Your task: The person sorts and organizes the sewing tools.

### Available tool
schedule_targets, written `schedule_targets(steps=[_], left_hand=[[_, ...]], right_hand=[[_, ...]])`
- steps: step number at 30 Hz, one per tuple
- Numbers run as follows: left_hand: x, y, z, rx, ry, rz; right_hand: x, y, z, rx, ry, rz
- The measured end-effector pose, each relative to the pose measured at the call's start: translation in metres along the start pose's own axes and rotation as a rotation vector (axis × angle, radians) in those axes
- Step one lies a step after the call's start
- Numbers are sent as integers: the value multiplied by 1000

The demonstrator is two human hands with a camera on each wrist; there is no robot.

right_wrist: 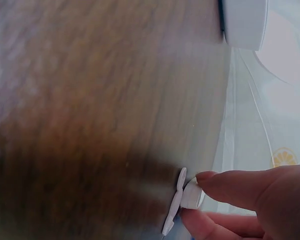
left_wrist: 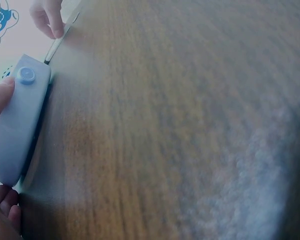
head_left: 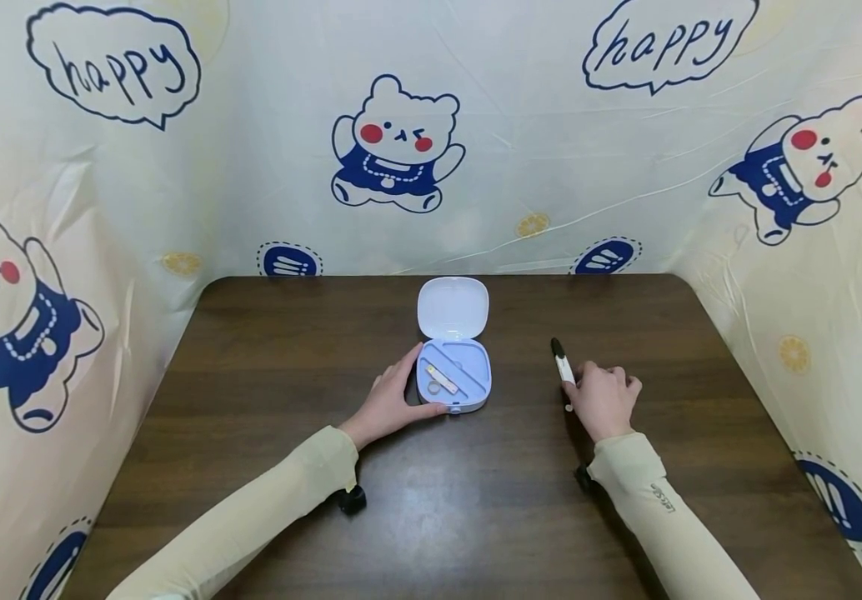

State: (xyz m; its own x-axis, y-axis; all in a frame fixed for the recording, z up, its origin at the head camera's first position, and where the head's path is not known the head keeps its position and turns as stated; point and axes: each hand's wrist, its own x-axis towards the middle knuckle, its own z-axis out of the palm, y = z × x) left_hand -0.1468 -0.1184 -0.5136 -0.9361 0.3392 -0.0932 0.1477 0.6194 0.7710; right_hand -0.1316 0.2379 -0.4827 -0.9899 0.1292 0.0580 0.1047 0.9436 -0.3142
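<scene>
A light blue plastic case [head_left: 453, 375] lies on the wooden table with its hinged lid [head_left: 453, 307] raised at the back. Inside, a slanted divider splits the tray, and a small whitish strip [head_left: 442, 379] and a little ring-like piece [head_left: 434, 387] lie in the left compartment. My left hand [head_left: 392, 396] grips the case, thumb at its front near the round latch [left_wrist: 26, 75], fingers along its left side. To the right, my right hand [head_left: 605, 398] pinches a slim white object with a black end [head_left: 563, 367]. Its exact kind is unclear; the right wrist view shows white rounded parts [right_wrist: 192, 194] at the fingertips.
The dark brown table [head_left: 431, 517] ends at its back edge against a pale curtain [head_left: 266, 142] printed with bears and lettering. The curtain also rises along the left and right sides. A small black device [head_left: 352, 500] hangs under the left wrist.
</scene>
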Motion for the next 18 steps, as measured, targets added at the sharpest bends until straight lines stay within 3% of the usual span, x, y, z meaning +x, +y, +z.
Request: schedule_targets(steps=[18], left_hand=[[0, 0, 0, -2, -5, -2]], right_hand=[[0, -1, -1, 24, 1, -61]])
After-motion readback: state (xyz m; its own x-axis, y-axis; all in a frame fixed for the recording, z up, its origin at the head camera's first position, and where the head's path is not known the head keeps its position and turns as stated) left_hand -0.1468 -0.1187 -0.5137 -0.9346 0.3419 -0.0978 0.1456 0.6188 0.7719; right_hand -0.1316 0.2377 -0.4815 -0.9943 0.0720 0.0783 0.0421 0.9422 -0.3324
